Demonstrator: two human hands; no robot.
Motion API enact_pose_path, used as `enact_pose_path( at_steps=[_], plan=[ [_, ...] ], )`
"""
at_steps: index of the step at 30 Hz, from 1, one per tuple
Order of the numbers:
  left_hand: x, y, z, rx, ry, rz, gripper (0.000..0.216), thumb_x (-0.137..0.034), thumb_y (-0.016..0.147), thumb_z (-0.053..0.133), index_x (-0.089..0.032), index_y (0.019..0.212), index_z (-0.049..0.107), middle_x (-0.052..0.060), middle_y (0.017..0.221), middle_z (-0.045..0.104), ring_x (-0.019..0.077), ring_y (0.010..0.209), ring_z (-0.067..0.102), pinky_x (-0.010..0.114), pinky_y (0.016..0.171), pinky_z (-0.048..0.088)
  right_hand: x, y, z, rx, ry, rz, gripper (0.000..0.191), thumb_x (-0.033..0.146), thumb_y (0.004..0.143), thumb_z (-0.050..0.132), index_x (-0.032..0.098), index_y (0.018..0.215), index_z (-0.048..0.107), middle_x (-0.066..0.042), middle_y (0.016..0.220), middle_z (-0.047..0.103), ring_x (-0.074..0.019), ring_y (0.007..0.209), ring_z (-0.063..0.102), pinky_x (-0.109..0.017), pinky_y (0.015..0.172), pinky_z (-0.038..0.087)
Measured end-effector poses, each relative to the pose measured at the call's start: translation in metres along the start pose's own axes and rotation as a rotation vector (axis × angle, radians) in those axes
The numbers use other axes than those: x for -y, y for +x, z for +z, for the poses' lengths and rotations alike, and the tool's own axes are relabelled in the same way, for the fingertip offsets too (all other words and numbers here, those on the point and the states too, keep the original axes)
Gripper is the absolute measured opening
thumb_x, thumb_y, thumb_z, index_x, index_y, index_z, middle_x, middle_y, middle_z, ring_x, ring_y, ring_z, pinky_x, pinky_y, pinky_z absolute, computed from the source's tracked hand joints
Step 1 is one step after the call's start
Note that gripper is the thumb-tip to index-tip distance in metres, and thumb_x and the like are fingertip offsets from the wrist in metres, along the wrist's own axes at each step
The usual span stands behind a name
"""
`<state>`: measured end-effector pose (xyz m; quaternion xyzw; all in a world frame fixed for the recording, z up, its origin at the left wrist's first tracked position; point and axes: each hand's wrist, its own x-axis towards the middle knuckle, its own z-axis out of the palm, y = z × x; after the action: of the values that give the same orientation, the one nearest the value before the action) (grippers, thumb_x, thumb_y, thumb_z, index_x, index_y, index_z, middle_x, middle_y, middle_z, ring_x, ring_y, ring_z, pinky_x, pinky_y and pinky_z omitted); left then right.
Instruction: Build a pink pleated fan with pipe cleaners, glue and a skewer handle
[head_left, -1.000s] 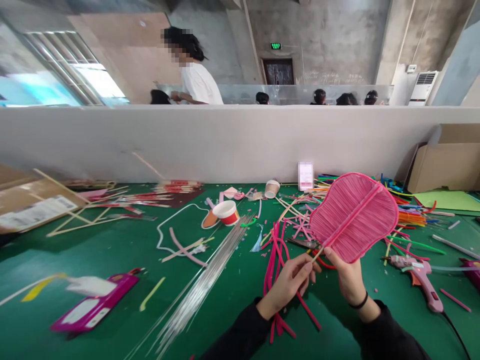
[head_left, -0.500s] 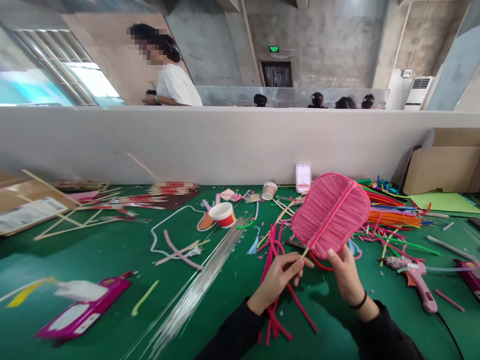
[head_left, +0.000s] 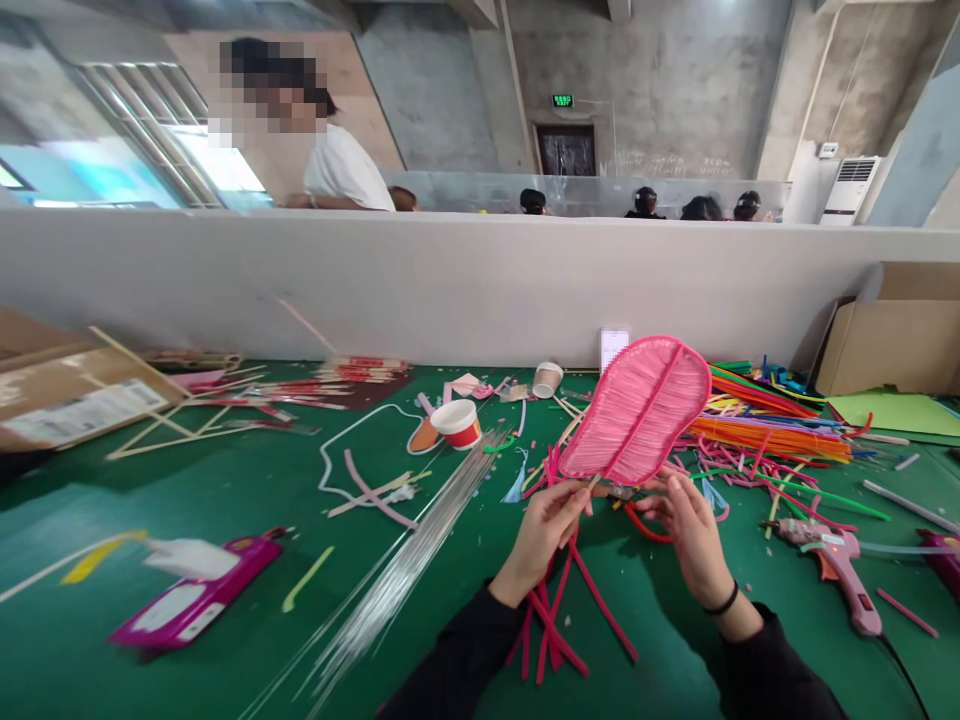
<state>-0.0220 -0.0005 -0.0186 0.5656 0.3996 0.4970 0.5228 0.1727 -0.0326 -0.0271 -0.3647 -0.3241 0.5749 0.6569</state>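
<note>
I am pinching the thin stick handle [head_left: 596, 480] of a pink fan [head_left: 651, 405] between the thumb and fingers of the left hand [head_left: 551, 522], and its broad face is tilting above the green table [head_left: 225, 690]. The right hand [head_left: 691, 532] is hovering at the fan's lower edge, fingers loosely spread; whether they are touching it, I cannot tell. Dark pink strips [head_left: 604, 600] are lying below, and a glue gun [head_left: 846, 570] is resting farther right.

The window [head_left: 234, 166] glares white at upper left, and the edges look stretched.
</note>
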Motion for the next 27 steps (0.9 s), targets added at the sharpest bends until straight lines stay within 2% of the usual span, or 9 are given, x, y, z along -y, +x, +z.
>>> enact_pose_path(
  at_steps=[4, 8, 10, 12, 15, 17, 21, 24, 27],
  plan=[
    [0.0, -0.001, 0.002, -0.004, 0.014, -0.016, 0.041, -0.053, 0.08, 0.069, -0.012, 0.077, 0.068, -0.001, 0.063, 0.058, 0.0031, 0.038, 0.031, 0.022, 0.039, 0.02, 0.001, 0.0, -0.002, 0.036, -0.096, -0.063, 0.039, 0.047, 0.074, 0.08, 0.022, 0.101, 0.067, 0.001, 0.081, 0.072, -0.0154, 0.074, 0.071, -0.027, 0.07, 0.054],
    [0.001, -0.002, 0.004, 0.031, 0.011, -0.017, 0.04, -0.051, 0.082, 0.068, -0.012, 0.075, 0.067, 0.0, 0.065, 0.059, 0.0027, 0.038, 0.031, 0.022, 0.04, 0.019, 0.004, 0.001, -0.003, 0.033, -0.134, -0.072, 0.041, 0.052, 0.077, 0.076, 0.022, 0.104, 0.067, -0.002, 0.085, 0.073, -0.0174, 0.076, 0.071, -0.027, 0.066, 0.054],
    [0.001, -0.003, 0.004, 0.058, -0.005, -0.02, 0.04, -0.051, 0.085, 0.066, -0.012, 0.079, 0.069, 0.001, 0.067, 0.062, 0.0027, 0.038, 0.034, 0.022, 0.04, 0.021, 0.005, 0.003, -0.004, 0.002, -0.138, -0.093, 0.039, 0.053, 0.076, 0.076, 0.022, 0.098, 0.068, -0.001, 0.084, 0.071, -0.0159, 0.073, 0.069, -0.026, 0.064, 0.053],
    [0.002, -0.003, 0.005, 0.064, -0.043, -0.021, 0.042, -0.052, 0.087, 0.063, -0.012, 0.093, 0.072, 0.003, 0.074, 0.066, 0.0043, 0.039, 0.041, 0.021, 0.04, 0.025, 0.007, 0.004, -0.007, -0.061, -0.112, -0.136, 0.034, 0.051, 0.076, 0.077, 0.021, 0.088, 0.067, 0.002, 0.079, 0.068, -0.0124, 0.068, 0.064, -0.024, 0.062, 0.052],
    [0.002, -0.002, 0.004, 0.059, -0.103, -0.006, 0.043, -0.049, 0.089, 0.062, -0.016, 0.115, 0.07, 0.01, 0.098, 0.07, 0.0147, 0.065, 0.065, 0.022, 0.049, 0.043, 0.01, 0.008, -0.013, -0.184, -0.003, -0.193, 0.033, 0.049, 0.073, 0.08, 0.022, 0.083, 0.064, 0.005, 0.074, 0.063, -0.0088, 0.063, 0.058, -0.021, 0.061, 0.051],
    [0.001, -0.001, 0.003, 0.045, -0.124, 0.021, 0.039, -0.044, 0.088, 0.065, -0.017, 0.116, 0.07, 0.012, 0.109, 0.069, 0.0196, 0.082, 0.067, 0.024, 0.057, 0.049, 0.013, 0.01, -0.017, -0.234, 0.06, -0.207, 0.035, 0.048, 0.07, 0.082, 0.023, 0.084, 0.062, 0.006, 0.075, 0.063, -0.0082, 0.063, 0.058, -0.02, 0.06, 0.051],
    [0.001, -0.001, 0.002, 0.025, -0.118, 0.058, 0.031, -0.035, 0.08, 0.076, -0.018, 0.106, 0.071, 0.01, 0.106, 0.069, 0.0181, 0.082, 0.064, 0.023, 0.057, 0.049, 0.016, 0.012, -0.023, -0.262, 0.091, -0.212, 0.033, 0.042, 0.067, 0.084, 0.023, 0.085, 0.063, 0.006, 0.075, 0.063, -0.0085, 0.063, 0.06, -0.021, 0.061, 0.053],
    [-0.001, -0.004, 0.004, 0.023, -0.088, 0.093, 0.026, -0.03, 0.076, 0.08, -0.018, 0.097, 0.071, 0.008, 0.101, 0.069, 0.0171, 0.083, 0.062, 0.024, 0.063, 0.049, 0.015, 0.01, -0.021, -0.269, 0.108, -0.186, 0.032, 0.034, 0.064, 0.085, 0.023, 0.086, 0.065, 0.005, 0.079, 0.067, -0.0109, 0.066, 0.063, -0.024, 0.063, 0.055],
    [-0.01, -0.009, 0.009, 0.087, -0.206, 0.066, 0.03, -0.032, 0.078, 0.079, -0.019, 0.104, 0.073, 0.011, 0.114, 0.067, 0.0205, 0.094, 0.063, 0.027, 0.071, 0.049, 0.013, 0.007, -0.019, -0.22, 0.138, -0.117, 0.029, 0.034, 0.066, 0.082, 0.024, 0.087, 0.066, 0.003, 0.079, 0.069, -0.0146, 0.069, 0.066, -0.028, 0.064, 0.056]
  ],
)
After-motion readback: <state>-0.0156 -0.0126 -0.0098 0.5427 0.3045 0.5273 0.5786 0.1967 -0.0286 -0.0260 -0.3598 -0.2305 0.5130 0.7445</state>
